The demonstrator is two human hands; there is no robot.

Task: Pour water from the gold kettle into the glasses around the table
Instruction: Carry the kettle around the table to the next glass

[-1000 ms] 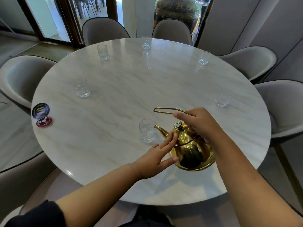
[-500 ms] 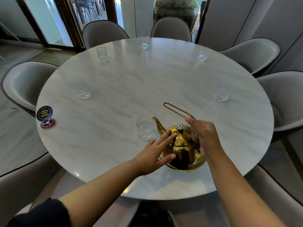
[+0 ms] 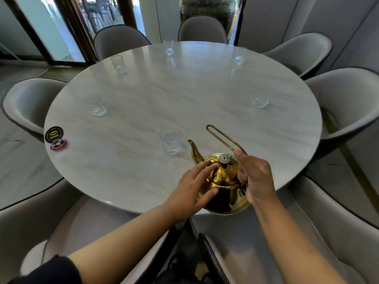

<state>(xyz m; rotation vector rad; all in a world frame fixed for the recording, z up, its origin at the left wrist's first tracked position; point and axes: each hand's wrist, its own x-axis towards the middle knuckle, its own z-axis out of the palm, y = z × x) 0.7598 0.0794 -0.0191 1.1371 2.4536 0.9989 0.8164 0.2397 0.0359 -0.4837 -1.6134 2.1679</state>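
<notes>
The gold kettle stands upright at the near edge of the round marble table, spout pointing left toward the nearest glass. My right hand grips the kettle's wire handle near its base. My left hand rests flat with spread fingers against the kettle's lid and left side. Other clear glasses stand around the rim: at left, far left, far middle, far right and right.
Two round coasters, one black and one red, lie at the table's left edge. Grey upholstered chairs ring the table closely. A large dark vase stands behind the far chair.
The kettle has gone from tilted toward the nearest glass back to upright and has drawn nearer to the table's front edge. Both hands stayed on it.
</notes>
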